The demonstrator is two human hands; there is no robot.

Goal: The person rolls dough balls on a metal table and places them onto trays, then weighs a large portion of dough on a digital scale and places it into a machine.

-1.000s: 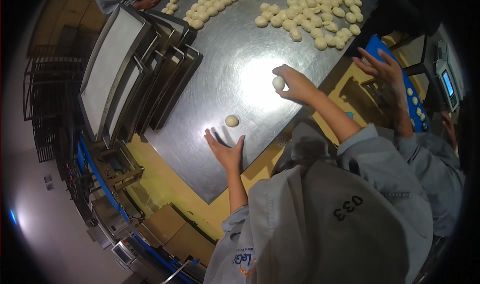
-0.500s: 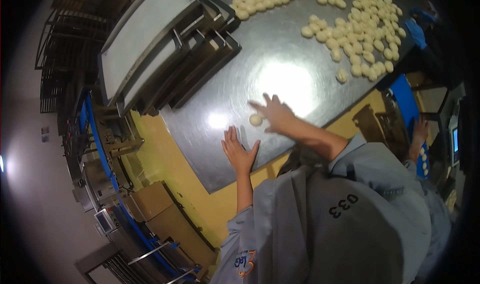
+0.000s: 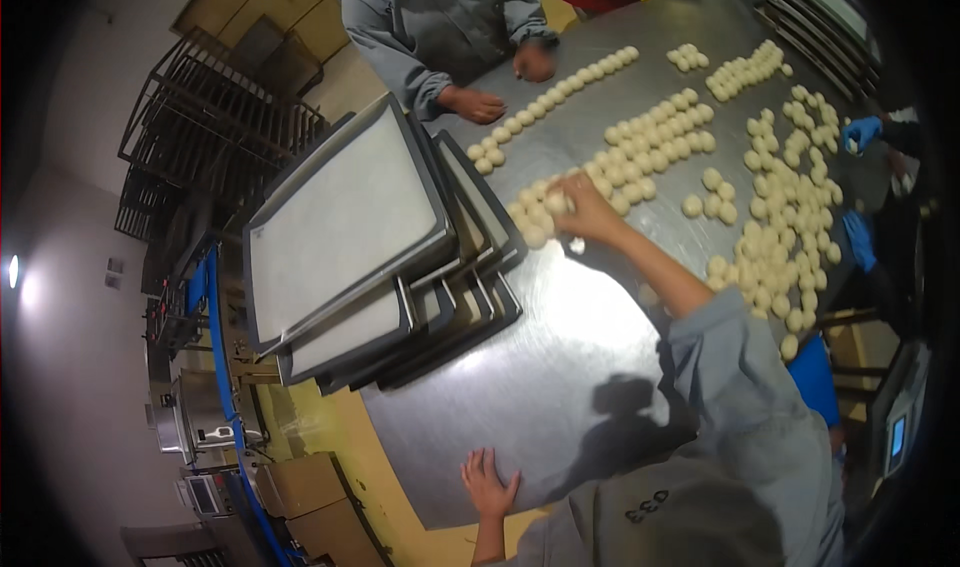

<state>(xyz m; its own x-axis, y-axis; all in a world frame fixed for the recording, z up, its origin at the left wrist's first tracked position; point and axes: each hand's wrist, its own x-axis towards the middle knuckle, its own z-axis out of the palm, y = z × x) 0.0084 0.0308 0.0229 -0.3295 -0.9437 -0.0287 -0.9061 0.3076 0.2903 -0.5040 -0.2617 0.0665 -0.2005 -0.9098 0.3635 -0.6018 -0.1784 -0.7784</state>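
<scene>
My right hand (image 3: 590,209) reaches far over the steel table (image 3: 480,407), its fingers bent round a pale dough ball (image 3: 556,203). That ball is at the near edge of a block of dough balls (image 3: 650,137) set in rows. Close to the table's near edge, my left hand (image 3: 488,482) lies flat with its fingers spread, holding nothing. To the right, a loose heap of dough balls (image 3: 775,257) covers the table, with a small cluster (image 3: 712,197) beside it.
Stacked trays (image 3: 350,227) with pale liners stand at the table's left. Across the table is a person in grey (image 3: 440,27), hands by a line of dough balls (image 3: 570,87). Blue-gloved hands (image 3: 862,132) work at the right. Racks (image 3: 210,127) stand far left.
My right hand has gone from the near table to the rows, and the single ball there is gone from that spot. My left hand stays flat on the table. The view has tilted farther up.
</scene>
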